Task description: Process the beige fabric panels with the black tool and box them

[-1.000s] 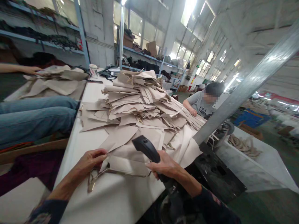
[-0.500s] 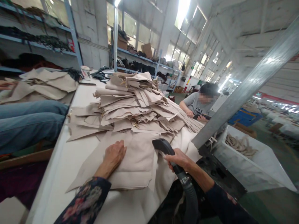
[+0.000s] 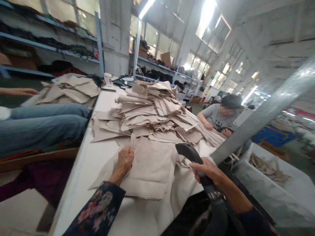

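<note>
My left hand (image 3: 125,160) is closed on the left side of a beige fabric bag piece (image 3: 154,165), and a narrow fold stands up above the fist. This piece lies nearly flat on the table in front of me. My right hand (image 3: 209,171) is wrapped around the black curved handle of a vacuum hose (image 3: 187,152). The tube's open end is just right of the fabric's upper right corner. Behind it rises a high, uneven stack of similar beige pieces (image 3: 144,119), some with small gold-coloured metal fittings.
A slanting metal post (image 3: 261,108) and a white bin (image 3: 265,193) holding beige straps stand at right. A seated person's jeans-clad legs (image 3: 49,126) are at left, near another beige pile (image 3: 71,90). Another person (image 3: 216,114) works beyond the stack.
My left hand has gone from resting on the fabric to gripping it, raising a fold. The view has shifted left; my right hand still holds the vacuum hose beside the piece.
</note>
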{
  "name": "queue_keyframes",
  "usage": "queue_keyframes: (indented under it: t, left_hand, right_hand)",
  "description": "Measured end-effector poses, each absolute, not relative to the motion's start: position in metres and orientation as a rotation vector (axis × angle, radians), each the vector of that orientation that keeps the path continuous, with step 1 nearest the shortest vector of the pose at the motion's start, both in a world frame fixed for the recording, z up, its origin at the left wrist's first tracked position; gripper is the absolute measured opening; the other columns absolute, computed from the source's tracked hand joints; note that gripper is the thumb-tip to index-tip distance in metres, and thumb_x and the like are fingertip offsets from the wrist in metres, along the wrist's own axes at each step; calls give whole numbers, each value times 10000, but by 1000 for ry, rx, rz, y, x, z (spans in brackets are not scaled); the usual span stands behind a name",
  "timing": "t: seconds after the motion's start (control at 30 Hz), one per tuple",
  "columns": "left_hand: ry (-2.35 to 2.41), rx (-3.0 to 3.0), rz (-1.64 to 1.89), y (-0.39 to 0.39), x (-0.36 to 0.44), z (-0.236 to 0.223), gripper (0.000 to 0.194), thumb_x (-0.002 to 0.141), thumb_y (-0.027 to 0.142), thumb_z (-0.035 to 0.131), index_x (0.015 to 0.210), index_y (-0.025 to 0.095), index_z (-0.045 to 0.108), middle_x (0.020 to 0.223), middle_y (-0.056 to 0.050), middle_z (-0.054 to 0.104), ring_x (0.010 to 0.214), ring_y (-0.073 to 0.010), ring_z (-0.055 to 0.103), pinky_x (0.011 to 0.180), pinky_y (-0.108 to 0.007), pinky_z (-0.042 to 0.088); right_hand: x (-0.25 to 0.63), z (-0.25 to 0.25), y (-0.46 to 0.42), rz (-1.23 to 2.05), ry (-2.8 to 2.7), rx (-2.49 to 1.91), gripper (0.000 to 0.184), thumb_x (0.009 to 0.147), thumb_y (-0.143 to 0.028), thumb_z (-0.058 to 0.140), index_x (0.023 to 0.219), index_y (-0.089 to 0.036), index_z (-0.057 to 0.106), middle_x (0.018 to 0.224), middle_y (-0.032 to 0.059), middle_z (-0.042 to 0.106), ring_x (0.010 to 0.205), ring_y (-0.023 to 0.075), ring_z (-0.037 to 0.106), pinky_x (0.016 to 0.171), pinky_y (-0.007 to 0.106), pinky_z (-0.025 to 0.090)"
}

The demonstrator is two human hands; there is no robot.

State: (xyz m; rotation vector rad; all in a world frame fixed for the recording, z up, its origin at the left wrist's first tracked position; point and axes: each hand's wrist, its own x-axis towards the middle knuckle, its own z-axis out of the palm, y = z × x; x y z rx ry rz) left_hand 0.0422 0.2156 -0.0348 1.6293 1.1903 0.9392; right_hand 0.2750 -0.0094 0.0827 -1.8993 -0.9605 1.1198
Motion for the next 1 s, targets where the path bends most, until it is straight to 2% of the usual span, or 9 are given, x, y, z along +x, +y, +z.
queue_keyframes:
  t: [0.13, 0.2, 0.3, 0.47, 0.57, 0.67, 0.77, 0.87, 1.0]
  left_hand:
    - [967, 1253, 1019, 226, 16, -32, 350, 675, 360, 578, 928, 125, 634, 678, -48, 677, 666, -228, 638, 615, -320, 485]
    - [848, 1132, 1024, 223, 7, -33, 459, 635, 365, 634, 1018, 112, 625, 708, -59, 704, 647, -221, 651, 609, -320, 501]
    - [704, 1015, 1007, 218, 2, -35, 505, 603, 315, 693, 1058, 107, 627, 750, -80, 727, 658, -225, 671, 625, -327, 519]
    - [552, 928, 1007, 220, 4, -36, 406, 614, 279, 722, 984, 119, 674, 803, -86, 743, 678, -218, 682, 650, -313, 522]
    - [528, 915, 1000, 219, 6, -35, 320, 614, 271, 720, 893, 115, 701, 754, -80, 740, 629, -210, 670, 618, -305, 514]
    - [543, 910, 989, 217, 7, -36, 320, 604, 252, 713, 891, 111, 710, 749, -79, 738, 632, -213, 665, 616, -307, 510]
    - [607, 883, 1021, 221, 9, -37, 352, 579, 263, 713, 894, 105, 703, 725, -65, 727, 627, -201, 652, 604, -296, 498]
    - [694, 865, 1066, 228, 10, -35, 327, 575, 273, 696, 845, 89, 698, 634, -38, 691, 568, -177, 617, 567, -283, 478]
    - [832, 882, 1195, 203, -10, -31, 224, 619, 212, 655, 819, 114, 683, 455, 70, 530, 419, -84, 466, 445, -195, 366]
  right_hand:
    - [251, 95, -10, 1279, -1104, -1840, 341, 750, -436, 639, 623, -135, 541, 430, -14, 534, 367, 88, 481, 390, 195, 416]
    - [230, 94, 7, 1381, -1159, -1776, 308, 727, -415, 655, 648, -142, 535, 444, -22, 540, 366, 87, 480, 378, 195, 424]
    - [199, 85, 46, 1471, -1195, -1706, 258, 713, -365, 661, 669, -146, 532, 470, -26, 545, 393, 94, 504, 385, 201, 451]
    - [166, 67, 113, 1513, -1275, -1626, 275, 695, -371, 683, 654, -142, 536, 516, -22, 549, 412, 92, 514, 377, 206, 466]
    - [154, 72, 142, 1429, -1306, -1641, 288, 700, -383, 679, 639, -144, 531, 496, -22, 535, 401, 90, 506, 372, 202, 459]
    - [151, 83, 156, 1338, -1305, -1632, 298, 705, -392, 688, 659, -158, 511, 499, -33, 522, 403, 81, 496, 375, 184, 445]
    - [161, 92, 146, 1277, -1335, -1634, 306, 708, -405, 711, 725, -156, 533, 554, -22, 562, 439, 83, 522, 404, 177, 450]
    - [179, 99, 111, 1317, -1352, -1719, 309, 730, -409, 688, 662, -147, 540, 505, -13, 547, 417, 98, 512, 405, 208, 447]
    - [199, 110, 41, 1282, -1397, -1877, 312, 766, -407, 642, 624, -145, 551, 467, -3, 551, 401, 102, 508, 402, 204, 407]
